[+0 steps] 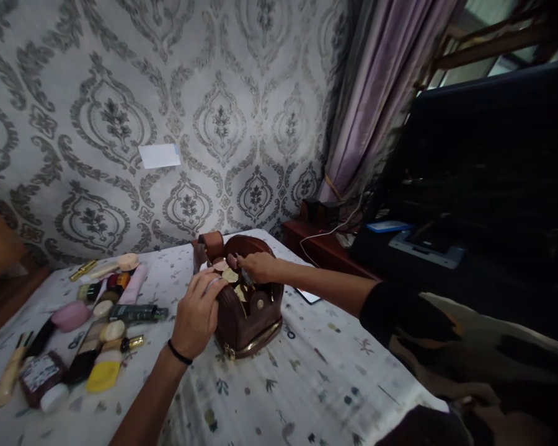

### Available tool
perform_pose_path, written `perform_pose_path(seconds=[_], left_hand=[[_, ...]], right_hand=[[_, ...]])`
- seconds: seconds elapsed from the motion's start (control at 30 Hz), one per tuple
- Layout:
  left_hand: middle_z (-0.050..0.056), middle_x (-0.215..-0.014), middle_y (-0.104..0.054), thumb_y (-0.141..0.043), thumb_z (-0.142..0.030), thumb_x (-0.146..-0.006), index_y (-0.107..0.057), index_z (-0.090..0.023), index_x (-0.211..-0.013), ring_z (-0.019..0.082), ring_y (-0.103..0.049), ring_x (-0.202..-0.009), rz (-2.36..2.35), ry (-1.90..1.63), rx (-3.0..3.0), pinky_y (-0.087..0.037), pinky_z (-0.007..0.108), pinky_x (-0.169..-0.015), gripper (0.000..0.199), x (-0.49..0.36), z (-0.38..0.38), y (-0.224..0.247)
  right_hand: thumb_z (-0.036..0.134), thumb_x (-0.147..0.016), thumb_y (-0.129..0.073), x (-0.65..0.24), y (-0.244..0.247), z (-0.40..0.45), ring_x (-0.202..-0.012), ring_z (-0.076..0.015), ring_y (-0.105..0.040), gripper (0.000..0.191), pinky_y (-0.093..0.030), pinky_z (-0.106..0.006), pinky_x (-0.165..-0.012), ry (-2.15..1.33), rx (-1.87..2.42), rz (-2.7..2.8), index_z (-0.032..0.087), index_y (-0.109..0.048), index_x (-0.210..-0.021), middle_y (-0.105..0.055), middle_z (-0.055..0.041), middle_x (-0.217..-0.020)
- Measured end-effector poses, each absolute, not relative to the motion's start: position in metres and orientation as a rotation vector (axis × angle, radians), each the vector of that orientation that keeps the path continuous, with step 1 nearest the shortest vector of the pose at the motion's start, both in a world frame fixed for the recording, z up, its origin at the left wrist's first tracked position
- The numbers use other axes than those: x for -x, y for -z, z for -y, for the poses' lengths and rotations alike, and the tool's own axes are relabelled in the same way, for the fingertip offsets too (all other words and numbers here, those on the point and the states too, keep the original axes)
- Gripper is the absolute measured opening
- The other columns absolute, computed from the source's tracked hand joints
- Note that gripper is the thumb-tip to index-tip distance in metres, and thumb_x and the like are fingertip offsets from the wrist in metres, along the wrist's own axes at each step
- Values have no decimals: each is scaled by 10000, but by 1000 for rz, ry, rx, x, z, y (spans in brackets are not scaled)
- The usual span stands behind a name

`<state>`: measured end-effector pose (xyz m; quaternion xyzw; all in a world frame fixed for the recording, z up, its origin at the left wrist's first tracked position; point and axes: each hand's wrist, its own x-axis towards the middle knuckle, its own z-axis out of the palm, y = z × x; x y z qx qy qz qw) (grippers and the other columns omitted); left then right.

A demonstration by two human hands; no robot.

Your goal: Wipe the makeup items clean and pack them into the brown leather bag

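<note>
As the left hand [199,311] grips, fingers curled, the side of an open brown leather bag [248,328] on white leaf-print cloth [323,390], the right hand [259,267] dips bent fingers inside, their hold unclear; round gold-toned items [230,275] sit within, assorted cosmetic bottles and tubes [132,313] outside.

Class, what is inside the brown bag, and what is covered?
Round gold and pinkish items show inside the bag. The right hand and bag walls hide parts; the bottom cannot be seen.

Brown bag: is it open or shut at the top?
The bag is open: its top gapes, round items show inside, and the right hand is at the opening.
</note>
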<state>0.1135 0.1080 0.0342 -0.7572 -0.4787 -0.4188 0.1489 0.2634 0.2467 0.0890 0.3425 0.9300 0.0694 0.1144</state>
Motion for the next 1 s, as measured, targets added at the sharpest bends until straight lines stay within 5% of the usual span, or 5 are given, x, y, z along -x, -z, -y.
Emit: perform_pose_path(seconds=[0.53,0.73,1.0], left_hand=[[87,-1153,-554,-355,23,-830,-550,-209,-1220,249,-442,-1220,1360,1175,2190,-433,466,-1045,493,-113,-109,-33],[85,-1162,-554,-353,23,-833,-550,-207,-1214,243,-434,-1231,1353,1174,2193,-424,453,-1056,487,-113,-109,-33],[94,-1160,-557,-351,24,-838,-550,-196,-1216,252,-433,-1228,1356,1158,2178,-434,467,-1038,480,-112,-110,-31]], right_hand=[[111,-845,-556,-270,-84,-250,-1067,-287,-657,498,-524,-345,-828,-251,-908,-2776,113,-466,-1335,-673,-185,-1123],[118,-803,-610,-262,-92,-242,-1125,-334,-594,443,-523,-398,-852,-333,-910,-2787,66,-553,-1239,-575,-243,-1233],[130,-884,-517,-258,-86,-239,-1082,-259,-632,298,-498,-365,-875,-296,-394,-2815,119,-595,-1171,-655,-151,-1181]])
